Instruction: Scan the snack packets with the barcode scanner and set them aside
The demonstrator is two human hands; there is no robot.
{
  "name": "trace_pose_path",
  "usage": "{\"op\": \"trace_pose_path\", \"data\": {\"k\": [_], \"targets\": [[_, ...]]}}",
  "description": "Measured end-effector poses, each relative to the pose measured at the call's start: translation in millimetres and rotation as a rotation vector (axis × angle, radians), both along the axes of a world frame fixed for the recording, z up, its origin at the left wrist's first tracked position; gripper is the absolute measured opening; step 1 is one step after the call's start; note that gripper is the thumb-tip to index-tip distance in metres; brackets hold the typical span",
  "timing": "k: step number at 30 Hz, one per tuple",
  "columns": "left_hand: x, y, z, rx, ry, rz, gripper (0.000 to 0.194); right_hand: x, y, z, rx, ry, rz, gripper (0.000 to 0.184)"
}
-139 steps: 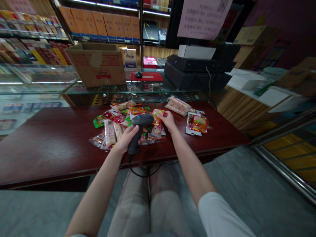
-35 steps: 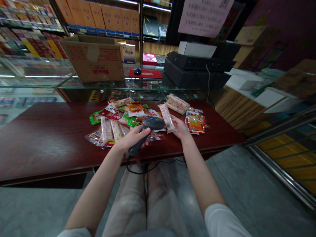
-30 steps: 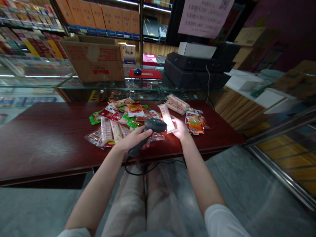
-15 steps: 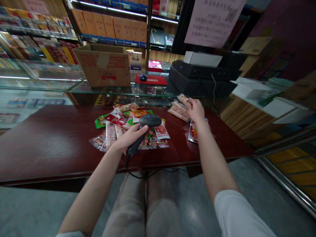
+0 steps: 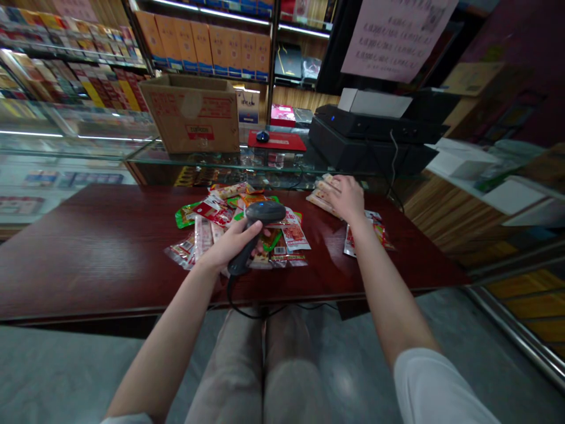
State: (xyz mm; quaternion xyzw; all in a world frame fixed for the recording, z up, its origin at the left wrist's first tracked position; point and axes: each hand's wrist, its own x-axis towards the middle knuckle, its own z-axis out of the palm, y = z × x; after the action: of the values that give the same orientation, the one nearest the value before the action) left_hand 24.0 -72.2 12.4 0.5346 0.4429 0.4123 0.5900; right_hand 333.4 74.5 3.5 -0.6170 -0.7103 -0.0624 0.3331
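My left hand (image 5: 229, 244) is wrapped round the handle of a black barcode scanner (image 5: 265, 213), held above a heap of snack packets. In that heap lie a red packet (image 5: 212, 211), a green-edged packet (image 5: 187, 215) and a pale wrapped bar (image 5: 203, 234). At the right, my right hand (image 5: 347, 197) grips a pale wrapped snack bar (image 5: 329, 181) on top of a small stack of similar bars (image 5: 321, 203); the fingertips are partly hidden. Beside my right forearm lie red-and-white packets (image 5: 349, 240), partly covered by the arm.
Behind the dark red table (image 5: 101, 247), a glass counter carries an open cardboard box (image 5: 189, 115), a mouse (image 5: 262, 136) on a red mat (image 5: 286, 141) and black machines (image 5: 375, 132). The scanner's cable (image 5: 233, 303) hangs over the table's front edge.
My right hand has lowered the wrapped bar onto the small stack. The scanner stays in my left hand, over the heap. The whole view has shifted slightly.
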Motion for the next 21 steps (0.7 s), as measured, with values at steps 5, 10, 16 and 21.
{"op": "trace_pose_path", "data": {"k": [5,10,16,21], "targets": [[-2,-2,0.4,-0.005,-0.018,0.043,0.065,-53,-32,-37.1,-0.485,0.123,0.25,0.061],[-5,-3,-2.8,-0.018,-0.009,0.011,0.063,-69,-43,-46.2,-0.607,0.036,0.158,0.042],[-3,-4,-1.5,-0.023,-0.017,0.021,0.067,-55,-39,-50.1,-0.588,0.327,0.167,0.037],[1,-5,-0.9,-0.018,-0.014,0.016,0.064,-44,-46,-57.9,-0.37,0.905,0.232,0.04]]}}
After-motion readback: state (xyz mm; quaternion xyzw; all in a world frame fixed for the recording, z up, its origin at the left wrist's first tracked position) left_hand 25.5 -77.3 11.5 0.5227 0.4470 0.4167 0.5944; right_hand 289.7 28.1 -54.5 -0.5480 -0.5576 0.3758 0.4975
